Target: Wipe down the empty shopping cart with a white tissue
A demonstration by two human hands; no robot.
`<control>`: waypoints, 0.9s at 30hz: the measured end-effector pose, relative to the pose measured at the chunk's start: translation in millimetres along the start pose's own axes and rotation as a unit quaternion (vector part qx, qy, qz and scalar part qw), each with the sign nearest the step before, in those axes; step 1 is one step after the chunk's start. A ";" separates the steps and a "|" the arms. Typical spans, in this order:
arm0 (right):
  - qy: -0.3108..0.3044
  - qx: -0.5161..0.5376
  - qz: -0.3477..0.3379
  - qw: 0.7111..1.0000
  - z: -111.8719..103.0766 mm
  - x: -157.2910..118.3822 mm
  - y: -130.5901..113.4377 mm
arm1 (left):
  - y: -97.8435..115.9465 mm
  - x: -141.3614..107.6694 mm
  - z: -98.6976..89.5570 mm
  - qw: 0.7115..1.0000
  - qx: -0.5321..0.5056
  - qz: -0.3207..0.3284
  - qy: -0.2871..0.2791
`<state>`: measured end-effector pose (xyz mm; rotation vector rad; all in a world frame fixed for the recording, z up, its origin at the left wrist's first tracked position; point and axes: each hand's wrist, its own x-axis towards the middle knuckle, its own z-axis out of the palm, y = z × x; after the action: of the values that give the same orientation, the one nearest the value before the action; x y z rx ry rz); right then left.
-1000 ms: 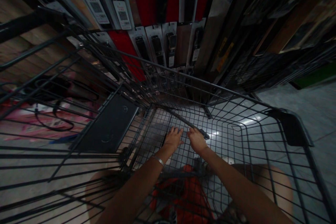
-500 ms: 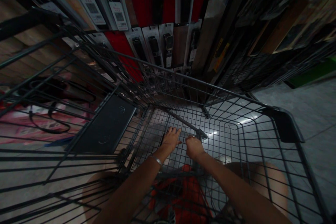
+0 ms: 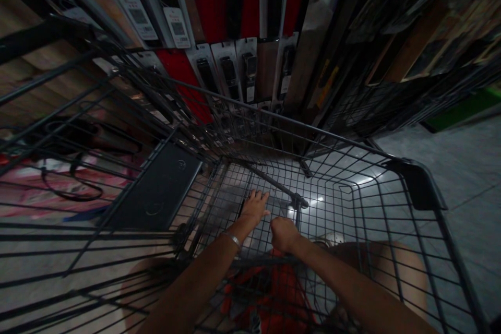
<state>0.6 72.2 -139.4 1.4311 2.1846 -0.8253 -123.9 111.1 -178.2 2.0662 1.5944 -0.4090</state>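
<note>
A dark wire shopping cart (image 3: 309, 129) fills the view, its grid spreading below and around both arms. My left hand (image 3: 255, 205), with a silver band on the wrist, is spread with its fingers apart over the wire grid near the middle. Just right of it, my right hand (image 3: 284, 234) is closed with the knuckles up; whatever its fingers hold, if anything, is hidden. A dark bar (image 3: 270, 181) with a knob at its end runs diagonally beyond the hands. Below the hands an orange-red item (image 3: 287, 292) shows through the wires.
Packaged goods with tags (image 3: 229, 65) hang on a rack ahead. A dark panel (image 3: 158, 188) is on the cart's left side, near pink items and a black strap (image 3: 74, 195). Bent knees flank the arms. Pale tiled floor (image 3: 469, 162) and a green box (image 3: 462, 109) lie right.
My right hand has moved down towards me and slightly left, away from the knob end of the bar. My left hand has hardly moved.
</note>
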 end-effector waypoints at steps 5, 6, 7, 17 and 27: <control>0.091 0.006 0.015 0.996 -30.7 15.7 16.7 | 0.8 -0.1 0.3 1.000 -0.008 -0.003 0.001; 0.113 -0.003 0.018 0.993 -35.7 19.4 22.2 | 0.7 -0.1 0.7 1.000 -0.006 -0.003 0.006; 0.131 -0.016 0.021 0.991 -39.4 22.9 28.2 | 0.6 0.0 1.3 1.000 -0.002 -0.002 0.011; 0.160 -0.050 0.057 0.984 -28.0 40.3 60.4 | -0.3 -1.1 0.1 1.000 -0.002 0.003 0.009; 0.159 -0.065 0.058 0.984 -17.5 35.4 51.4 | -0.5 1.4 3.3 1.000 -0.005 -0.004 0.001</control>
<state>33.7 123.5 -161.3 1.6990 2.3046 -0.4287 -123.7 110.5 -181.7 2.0540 1.6033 -0.4010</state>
